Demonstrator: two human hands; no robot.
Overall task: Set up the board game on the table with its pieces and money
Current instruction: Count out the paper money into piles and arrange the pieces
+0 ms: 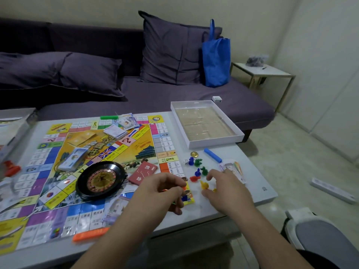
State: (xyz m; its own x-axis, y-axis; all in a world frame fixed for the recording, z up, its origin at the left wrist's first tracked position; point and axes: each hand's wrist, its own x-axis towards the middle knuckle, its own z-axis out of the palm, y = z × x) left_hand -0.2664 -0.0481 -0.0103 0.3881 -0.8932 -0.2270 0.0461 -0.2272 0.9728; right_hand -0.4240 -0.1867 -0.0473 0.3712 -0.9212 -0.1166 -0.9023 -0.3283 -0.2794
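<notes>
A glossy, colourful laminated-paper game board (58,171) lies on a smooth white bench (252,183). Small shiny plastic pawns (198,171), a glossy black plastic roulette wheel (100,180), matt purple cloth sofa (155,96).

We list a white desk (252,183); a board (93,152) of multicoloured squares around a yellow centre with flags; a black roulette wheel (100,180) with gold middle; a red card deck (142,172); blue, green, red and yellow pawns (198,172); an orange bar (90,233); a purple sofa (155,94); a blue bag (216,61).
</notes>
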